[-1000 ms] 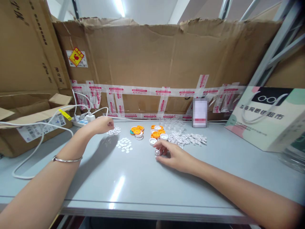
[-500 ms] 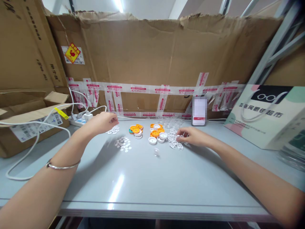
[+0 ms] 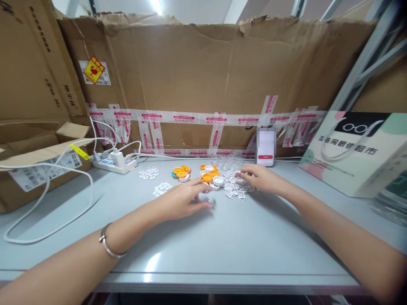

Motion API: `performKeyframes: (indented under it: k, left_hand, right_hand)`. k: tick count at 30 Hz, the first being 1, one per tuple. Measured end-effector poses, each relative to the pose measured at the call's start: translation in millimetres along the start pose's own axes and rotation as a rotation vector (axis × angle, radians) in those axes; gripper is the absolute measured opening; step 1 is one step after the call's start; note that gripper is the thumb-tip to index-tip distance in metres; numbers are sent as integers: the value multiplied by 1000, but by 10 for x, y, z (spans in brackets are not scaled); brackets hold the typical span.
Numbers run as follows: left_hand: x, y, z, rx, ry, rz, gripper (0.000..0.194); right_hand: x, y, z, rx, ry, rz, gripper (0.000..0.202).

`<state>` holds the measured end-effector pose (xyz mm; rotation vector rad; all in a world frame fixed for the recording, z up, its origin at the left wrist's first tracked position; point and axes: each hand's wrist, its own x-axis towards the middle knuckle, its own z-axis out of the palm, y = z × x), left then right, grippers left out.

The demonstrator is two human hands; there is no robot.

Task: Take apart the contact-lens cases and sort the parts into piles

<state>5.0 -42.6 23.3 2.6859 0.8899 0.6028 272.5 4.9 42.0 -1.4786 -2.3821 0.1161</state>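
Note:
My left hand [image 3: 186,198] is over the middle of the table, thumb and fingers apart around a small clear piece [image 3: 209,202]. My right hand [image 3: 257,177] has its fingertips pressed together at the pile of white openwork pieces [image 3: 233,186]; what they hold is too small to name. Orange and white round parts [image 3: 207,177] lie between the hands, and another cluster [image 3: 181,172] with some teal sits behind my left hand. Small white discs [image 3: 161,189] are partly covered by it, with more discs [image 3: 149,173] farther back.
Clear parts [image 3: 227,162] lie behind the white pile. A phone [image 3: 266,146] leans against the cardboard wall [image 3: 190,67]. On the left are a power strip [image 3: 122,166], looping white cables and an open carton [image 3: 41,165]; a paper bag [image 3: 346,156] stands right.
My left hand has moved right and nearer, from the back discs to the clear piece, and its fingers have spread. My right hand has shifted slightly back at the white pile.

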Motion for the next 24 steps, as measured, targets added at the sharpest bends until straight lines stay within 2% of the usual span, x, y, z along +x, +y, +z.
performKeyframes:
  k: [2,5,10,13,16,20,24]
  left_hand:
    - [23,-16,95,-34,17,-5,26]
    - [59,-23,144,-42,44,1,14]
    - [81,72,49,-145,272,-48,16]
    - [63,142,17,-172,337,-39,14]
    - [40,173,55,-192,317,-32,19]
    - [32,165,117,-241,202,-97,17]
    - [36,178,100,-209,214,-153,15]
  right_hand:
    - [-16,-98,-18,43,32,-13,31]
    - [-72,-324,1,167,-8,-25,31]
    - [-168,-714,150,332,-86,-88,27]
    - [-189,-811,225,384,-111,-81,26]
    - [-186,-807,264,406,-141,-49,27]
    - [-191,-778,289,412,-168,-51,27]
    - [-234,-775,302,467,-211,-83,28]
